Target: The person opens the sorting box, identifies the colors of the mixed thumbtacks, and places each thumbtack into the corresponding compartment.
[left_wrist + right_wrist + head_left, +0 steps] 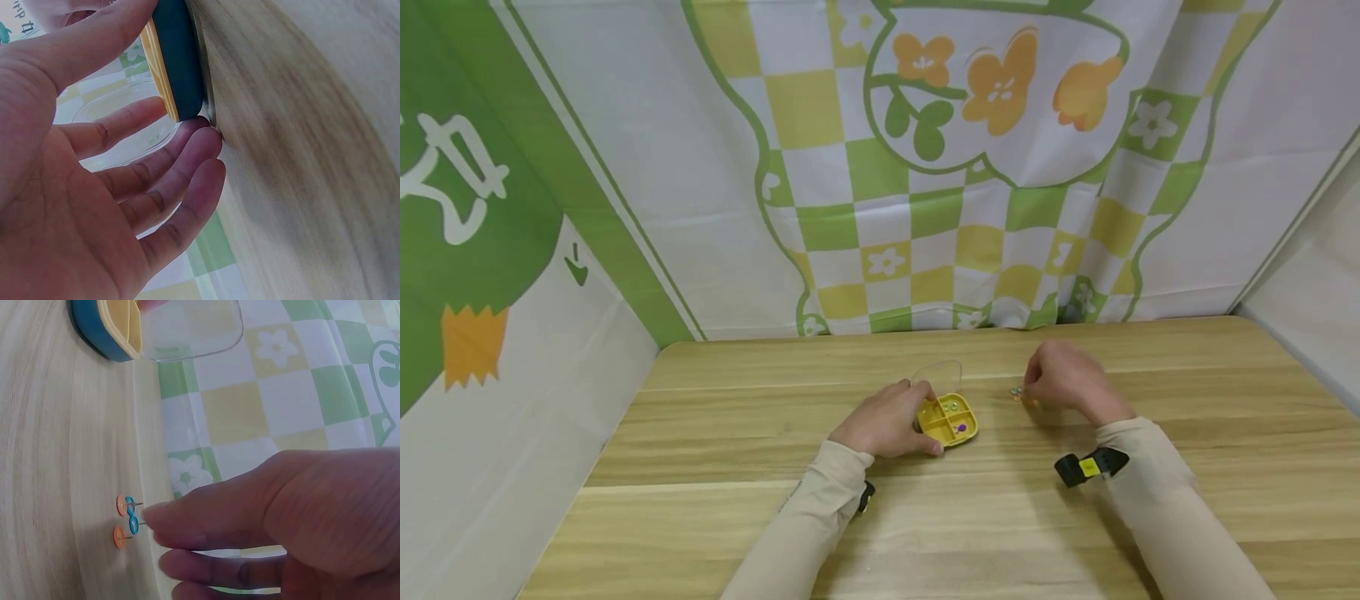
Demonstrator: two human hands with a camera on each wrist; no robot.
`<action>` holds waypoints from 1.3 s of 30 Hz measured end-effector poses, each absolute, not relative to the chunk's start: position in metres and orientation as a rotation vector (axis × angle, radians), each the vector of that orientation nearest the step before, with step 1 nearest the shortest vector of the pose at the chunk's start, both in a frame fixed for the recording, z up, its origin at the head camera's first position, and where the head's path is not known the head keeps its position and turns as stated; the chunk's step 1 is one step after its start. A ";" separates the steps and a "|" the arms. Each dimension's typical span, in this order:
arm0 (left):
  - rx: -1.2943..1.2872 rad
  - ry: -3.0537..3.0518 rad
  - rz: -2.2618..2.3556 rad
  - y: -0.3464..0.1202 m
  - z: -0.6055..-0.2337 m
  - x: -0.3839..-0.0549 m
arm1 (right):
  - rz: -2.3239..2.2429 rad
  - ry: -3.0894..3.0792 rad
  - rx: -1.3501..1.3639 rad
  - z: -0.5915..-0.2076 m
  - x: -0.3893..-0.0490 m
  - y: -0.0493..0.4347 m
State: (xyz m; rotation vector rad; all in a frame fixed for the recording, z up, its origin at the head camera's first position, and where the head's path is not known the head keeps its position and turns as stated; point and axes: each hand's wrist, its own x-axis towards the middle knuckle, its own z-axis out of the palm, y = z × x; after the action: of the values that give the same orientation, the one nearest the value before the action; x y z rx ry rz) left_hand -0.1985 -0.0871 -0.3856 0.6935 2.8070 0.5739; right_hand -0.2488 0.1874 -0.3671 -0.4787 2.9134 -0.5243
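Observation:
My left hand [887, 419] grips a small pill box [957, 432] between thumb and fingers. The box is yellow inside and dark teal outside, with four-way dividers. Its clear lid [194, 331] stands open at the far side. A purple piece [961, 428] lies in the near right compartment, and small pale green pieces [953, 407] lie in the far right one. To the right, two orange thumbtacks [119, 537] and two blue thumbtacks [134, 525] lie pins up on the table. My right hand [1067, 379] has thumb and forefinger together right by the pins; whether they pinch one is unclear.
The wooden tabletop [700, 517] extends around both hands. A checked, flower-printed cloth [880, 208] hangs behind its back edge. White and green panels [587, 350] stand at the left, and a pale wall [1307, 308] at the right.

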 end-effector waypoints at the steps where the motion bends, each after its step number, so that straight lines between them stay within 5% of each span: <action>1: 0.693 2.806 0.575 -0.087 -0.386 -0.198 | -0.519 2.908 -0.472 -0.368 -0.249 0.188; 39: 0.714 2.802 0.572 -0.089 -0.387 -0.199 | -0.447 2.850 -0.458 -0.373 -0.246 0.187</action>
State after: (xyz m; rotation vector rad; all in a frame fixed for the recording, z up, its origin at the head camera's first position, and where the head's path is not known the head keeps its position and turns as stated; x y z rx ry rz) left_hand -0.1988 -0.0891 -0.3866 0.7144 2.8025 0.5720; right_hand -0.2462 0.1871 -0.3727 -0.4582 2.8498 -0.4467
